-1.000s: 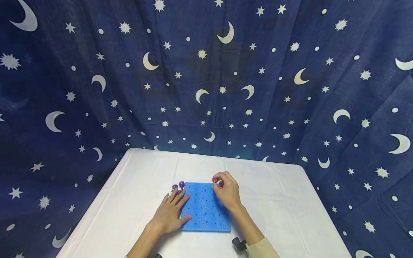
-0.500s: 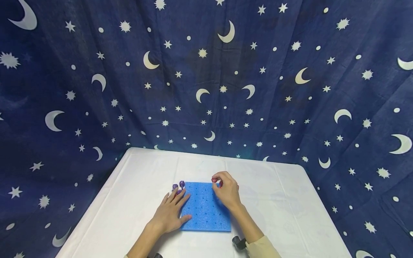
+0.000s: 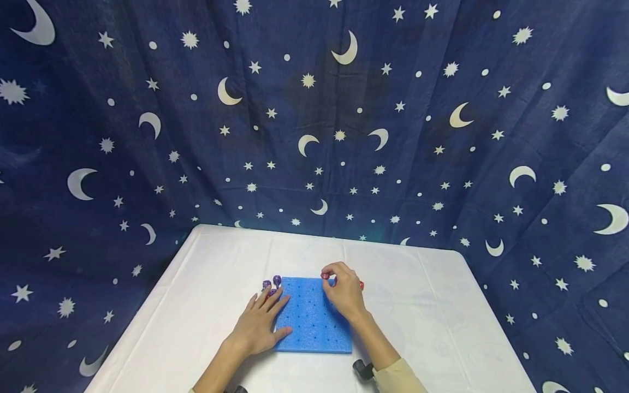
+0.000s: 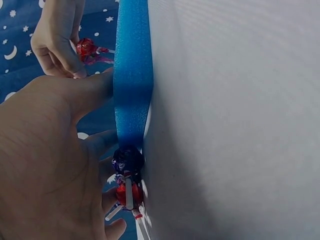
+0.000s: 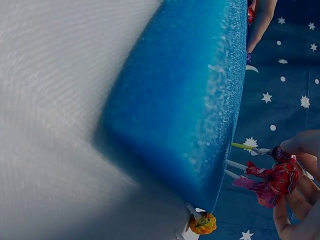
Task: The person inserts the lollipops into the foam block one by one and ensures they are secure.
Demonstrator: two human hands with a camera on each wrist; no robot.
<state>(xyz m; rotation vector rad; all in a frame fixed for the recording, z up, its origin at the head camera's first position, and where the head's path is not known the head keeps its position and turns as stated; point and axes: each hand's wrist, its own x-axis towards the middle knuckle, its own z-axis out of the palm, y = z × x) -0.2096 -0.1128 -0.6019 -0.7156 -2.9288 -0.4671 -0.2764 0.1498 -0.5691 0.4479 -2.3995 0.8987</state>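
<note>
A blue foam block (image 3: 314, 316) dotted with small holes lies on the white table. My left hand (image 3: 255, 327) rests along its left edge, fingers spread, beside purple lollipops (image 3: 277, 280) and a red one (image 4: 129, 194). At the far right corner my right hand (image 3: 346, 292) pinches a dark red lollipop (image 5: 281, 154) between thumb and finger; its yellow stick meets the foam's top. Right beside it, a red lollipop (image 5: 282, 178) and a pink one (image 5: 265, 194) stand with their sticks at the foam, close to the curled fingers.
An orange-yellow lollipop (image 5: 202, 223) lies by the foam's edge in the right wrist view. Just right of my right hand, something red (image 3: 361, 285) shows. Behind the white table (image 3: 221, 256) hangs a dark blue curtain (image 3: 275, 136) with moons and stars.
My right hand has shifted very slightly left with the pinched lollipop, and the red thing to its right now shows more. My left hand has stayed in place.
</note>
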